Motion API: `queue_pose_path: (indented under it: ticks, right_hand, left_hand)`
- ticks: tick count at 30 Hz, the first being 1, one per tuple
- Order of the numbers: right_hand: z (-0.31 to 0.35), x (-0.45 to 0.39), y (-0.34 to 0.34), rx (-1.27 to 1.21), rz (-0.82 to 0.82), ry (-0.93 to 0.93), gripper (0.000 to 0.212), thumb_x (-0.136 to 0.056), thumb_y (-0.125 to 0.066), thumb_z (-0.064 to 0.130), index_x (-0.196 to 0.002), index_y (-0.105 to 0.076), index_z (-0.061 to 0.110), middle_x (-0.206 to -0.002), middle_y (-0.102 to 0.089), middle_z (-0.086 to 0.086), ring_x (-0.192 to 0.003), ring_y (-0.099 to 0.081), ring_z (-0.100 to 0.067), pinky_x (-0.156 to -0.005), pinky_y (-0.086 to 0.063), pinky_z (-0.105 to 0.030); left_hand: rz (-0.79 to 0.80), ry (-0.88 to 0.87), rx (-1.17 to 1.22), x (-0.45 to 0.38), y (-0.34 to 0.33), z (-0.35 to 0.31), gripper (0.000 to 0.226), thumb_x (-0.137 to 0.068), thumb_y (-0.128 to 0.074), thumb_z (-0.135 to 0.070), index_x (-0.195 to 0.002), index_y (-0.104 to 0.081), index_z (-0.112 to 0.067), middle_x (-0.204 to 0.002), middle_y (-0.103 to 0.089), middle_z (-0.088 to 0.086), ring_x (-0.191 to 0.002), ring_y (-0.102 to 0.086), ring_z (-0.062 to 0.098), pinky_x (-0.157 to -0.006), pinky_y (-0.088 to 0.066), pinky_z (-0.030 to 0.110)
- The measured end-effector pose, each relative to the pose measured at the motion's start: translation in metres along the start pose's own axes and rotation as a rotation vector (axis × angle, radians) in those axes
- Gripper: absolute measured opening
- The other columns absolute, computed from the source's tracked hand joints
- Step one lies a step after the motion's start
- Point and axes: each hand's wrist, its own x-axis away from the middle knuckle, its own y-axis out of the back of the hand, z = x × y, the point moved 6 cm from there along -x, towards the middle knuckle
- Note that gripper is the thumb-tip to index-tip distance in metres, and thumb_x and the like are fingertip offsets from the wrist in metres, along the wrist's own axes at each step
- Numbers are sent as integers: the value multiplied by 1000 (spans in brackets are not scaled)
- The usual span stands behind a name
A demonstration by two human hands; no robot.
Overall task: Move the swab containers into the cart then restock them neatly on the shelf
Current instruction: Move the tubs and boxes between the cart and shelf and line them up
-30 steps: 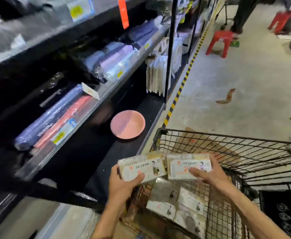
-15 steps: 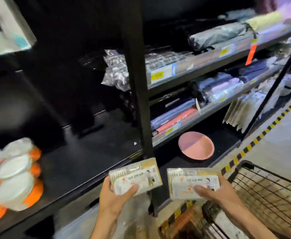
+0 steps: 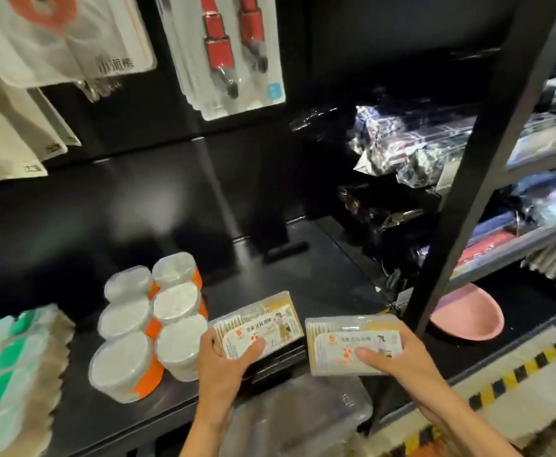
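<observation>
Each hand grips one swab pack — left hand (image 3: pixel 227 361), right hand (image 3: pixel 398 361) — and you've swung from the cart to the black shelf (image 3: pixel 303 285): restocking begins.

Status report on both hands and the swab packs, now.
Left hand grips one swab pack, right hand grips another swab pack. Both over black shelf front. Round tubs stand left; open space behind.

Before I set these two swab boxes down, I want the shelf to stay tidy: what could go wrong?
The left box, gripped by your left hand, is close to the stacked round tubs; sliding it in could nudge them. The right box, gripped by the right hand, hangs at the shelf's front edge beside the black upright; it might clip the upright.
</observation>
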Motion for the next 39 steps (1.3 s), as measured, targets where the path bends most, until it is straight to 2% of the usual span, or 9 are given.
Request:
queue_pose_path:
  ticks: [4,8,12,16,21,26,29,33,39]
  right_hand:
    - [5,-30,-22,29,-19,24,69,-50,-90,29,-111,-58,21,-99,-73,7,-91,-70,-9,-66,-56,-19]
    - [11,-64,-29,47,-60,41,66,-47,-89,29,-106,-58,25,-94,-73,13,-85,-70,-3,-61,-54,-14]
    - [10,-93,-26,43,-114,51,57,-55,-90,17,-100,-57,29,-93,-72,7,-82,-69,1,-58,-52,-11]
    - [11,-116,-26,48,-111,58,57,-60,-88,11,-104,-55,27,-100,-70,6,-86,-68,-1,-63,-52,-14]
    - [16,-141,-30,30,-77,59,64,-63,-87,10,-116,-53,16,-107,-68,0,-98,-67,-13,-74,-52,-24]
    - [24,-159,-38,10,-48,68,61,-65,-86,7,-115,-54,18,-107,-69,2,-96,-67,-10,-66,-54,-18]
    - [25,-164,-40,-1,-40,63,60,-65,-86,6,-114,-54,19,-105,-69,3,-92,-68,-6,-61,-54,-15]
    - [27,-168,-38,3,-34,67,62,-65,-86,7,-117,-53,20,-105,-69,5,-92,-68,-5,-64,-54,-16]
    - [29,-171,-34,1,-34,81,60,-66,-85,8,-116,-53,20,-109,-68,3,-98,-66,-10,-71,-53,-20]
  left_hand:
    - [-70,-31,-64,-30,-7,15,58,-66,-85,-7,-109,-46,-14,-107,-63,3,-98,-63,15,-76,-50,22]
    - [-155,-44,-102,-57,-24,29,68,-67,-85,-10,-120,-42,-11,-120,-56,6,-110,-57,20,-96,-48,38]
    - [-200,-71,-105,-81,-37,34,72,-68,-86,-17,-122,-38,-19,-117,-52,-5,-107,-54,11,-90,-44,25]
    - [-177,-111,-145,-110,-47,34,71,-71,-84,-19,-125,-38,-23,-119,-50,-9,-109,-51,6,-94,-42,25]
    - [-178,-137,-186,-138,-52,30,57,-72,-82,-11,-109,-43,-32,-110,-56,-12,-99,-55,0,-86,-44,17]
    - [-144,-175,-189,-163,-53,26,58,-74,-79,-5,-124,-49,-7,-122,-59,8,-112,-58,17,-94,-48,30]
    - [-205,-182,-197,-170,-49,25,59,-72,-80,-5,-123,-52,-8,-118,-62,7,-110,-60,18,-92,-50,31]
    - [-310,-120,-184,-171,-45,31,66,-71,-82,-8,-129,-50,-6,-122,-60,11,-112,-59,23,-96,-50,42]
    - [-331,-139,-188,-173,-45,31,59,-75,-79,-6,-127,-52,-2,-121,-62,13,-112,-59,24,-91,-47,30]
